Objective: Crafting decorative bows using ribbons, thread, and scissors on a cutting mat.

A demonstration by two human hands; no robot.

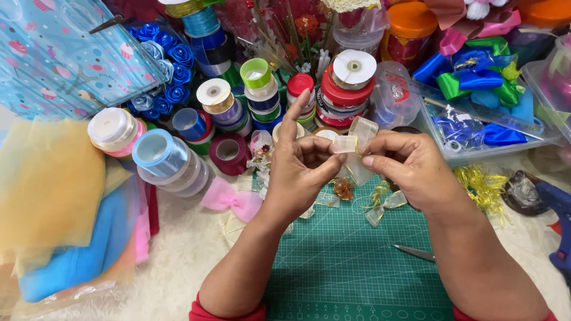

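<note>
Both of my hands pinch a strip of sheer cream ribbon with gold edges [358,140], folded into loops above a green cutting mat [351,267]. My left hand [301,163] grips the fold between thumb and fingers, with the index finger pointing up. From the other side my right hand [407,163] holds the same ribbon at its centre. Small ribbon scraps and a gold bit [344,188] lie on the mat just under my hands.
Stacked ribbon spools [345,83] fill the back. More spools [163,156] and folded tulle [53,196] lie left. A pink bow [231,200] rests near my left wrist. Scissors [415,253] lie on the mat; a blue glue gun [559,214] sits right. A clear box of bows [482,89] stands back right.
</note>
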